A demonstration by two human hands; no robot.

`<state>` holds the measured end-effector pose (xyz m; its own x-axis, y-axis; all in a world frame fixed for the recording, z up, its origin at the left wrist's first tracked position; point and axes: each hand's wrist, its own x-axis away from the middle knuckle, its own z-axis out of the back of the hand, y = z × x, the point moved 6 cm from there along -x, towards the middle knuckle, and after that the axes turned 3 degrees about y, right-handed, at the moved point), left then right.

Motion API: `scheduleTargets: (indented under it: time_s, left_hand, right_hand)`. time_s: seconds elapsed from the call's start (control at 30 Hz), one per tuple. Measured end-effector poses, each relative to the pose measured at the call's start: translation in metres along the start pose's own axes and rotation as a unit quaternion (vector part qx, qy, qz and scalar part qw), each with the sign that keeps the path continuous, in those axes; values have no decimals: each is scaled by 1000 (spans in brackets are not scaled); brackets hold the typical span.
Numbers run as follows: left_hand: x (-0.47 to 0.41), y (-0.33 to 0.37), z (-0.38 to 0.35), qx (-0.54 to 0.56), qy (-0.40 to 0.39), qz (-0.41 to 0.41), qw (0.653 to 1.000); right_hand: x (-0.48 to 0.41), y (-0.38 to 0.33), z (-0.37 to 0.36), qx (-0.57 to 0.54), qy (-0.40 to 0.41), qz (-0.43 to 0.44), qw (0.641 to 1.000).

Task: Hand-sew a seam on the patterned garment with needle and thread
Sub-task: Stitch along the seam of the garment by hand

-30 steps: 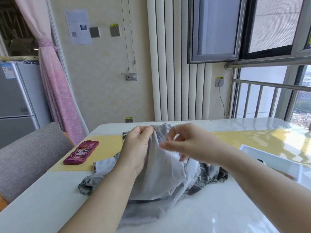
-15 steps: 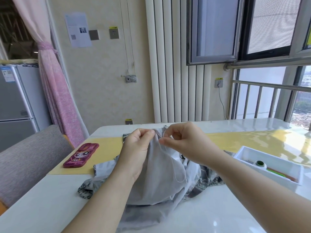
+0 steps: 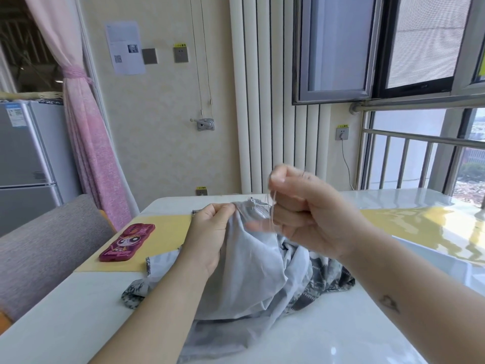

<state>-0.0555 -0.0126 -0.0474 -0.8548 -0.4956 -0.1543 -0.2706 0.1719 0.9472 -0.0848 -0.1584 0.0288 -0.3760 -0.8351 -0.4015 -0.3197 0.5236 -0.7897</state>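
The grey patterned garment (image 3: 252,274) lies bunched on the white table (image 3: 78,311), its pale inner side up. My left hand (image 3: 210,232) pinches its raised top edge at the seam. My right hand (image 3: 301,208) is just right of that edge, lifted a little above it, fingers curled. It pinches the thread (image 3: 273,206), which runs in thin pale strands down to the seam. A short dark tip at the top of the fist may be the needle; I cannot tell for sure.
A pink phone case (image 3: 127,243) lies on a yellow mat (image 3: 168,232) to the left. A grey chair (image 3: 39,248) stands at the table's left side. Behind are a radiator, a wall, a window railing and a fridge at far left.
My right hand has risen from the seam and moved up and right, drawing the thread out of the fabric. The left hand keeps its hold. The white tray at right has left the view.
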Motion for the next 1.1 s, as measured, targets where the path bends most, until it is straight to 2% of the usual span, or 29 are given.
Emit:
scheduleTargets:
  time_s: [0.07, 0.13, 0.2, 0.23, 0.3, 0.37, 0.4, 0.47, 0.5, 0.53, 0.63, 0.7, 0.77, 0.87, 0.9, 0.97, 1.1]
  left_hand:
    - [-1, 1, 3, 7, 15, 3, 1000]
    - [-1, 2, 3, 12, 22, -1, 1000]
    - [0, 4, 2, 9, 20, -7, 1000]
    - [1, 5, 2, 5, 18, -10, 1000]
    - [3, 6, 1, -9, 13, -21, 1000]
    - [5, 7, 0, -29, 7, -35, 999]
    - [6, 8, -1, -36, 1, -42, 998]
    - [8, 10, -2, -44, -16, -57, 997]
    - [10, 12, -3, -48, -26, -65, 996]
    - [12, 13, -3, -59, -34, -72, 995]
    - [18, 20, -4, -109, -57, -104, 987]
    - [21, 22, -3, -139, -80, -120, 980]
    - [23, 25, -1, -173, -109, -127, 971]
    - [25, 29, 0, -240, -157, -136, 948]
    - [25, 30, -1, -255, -174, -139, 941]
    - [24, 32, -3, -274, -188, -143, 932]
    - [18, 28, -2, -311, -168, -142, 925]
  right_hand:
    - [9, 20, -2, 55, -69, -141, 986]
    - [23, 37, -1, 131, -128, -251, 951]
    - [29, 46, 6, 222, -117, -304, 919]
    - [27, 45, 12, 282, -84, -304, 906]
    - [19, 33, 23, 393, 20, -253, 884]
    - [11, 13, 35, 473, 146, -165, 853]
    - [8, 2, 39, 527, 198, -110, 819]
    - [5, -16, 40, 642, 260, 7, 721]
    - [5, -20, 40, 673, 277, 46, 684]
    - [5, -21, 42, 688, 285, 64, 664]
    - [3, -18, 50, 702, 272, 62, 656]
    - [1, -19, 58, 700, 250, 49, 667]
    - [0, -21, 68, 672, 223, 25, 706]
    - [-1, -26, 77, 592, 174, 2, 787]
    - [-1, -27, 79, 579, 163, -6, 799]
    - [-1, -29, 81, 578, 145, -20, 802]
    - [1, -33, 89, 599, 142, -37, 787]
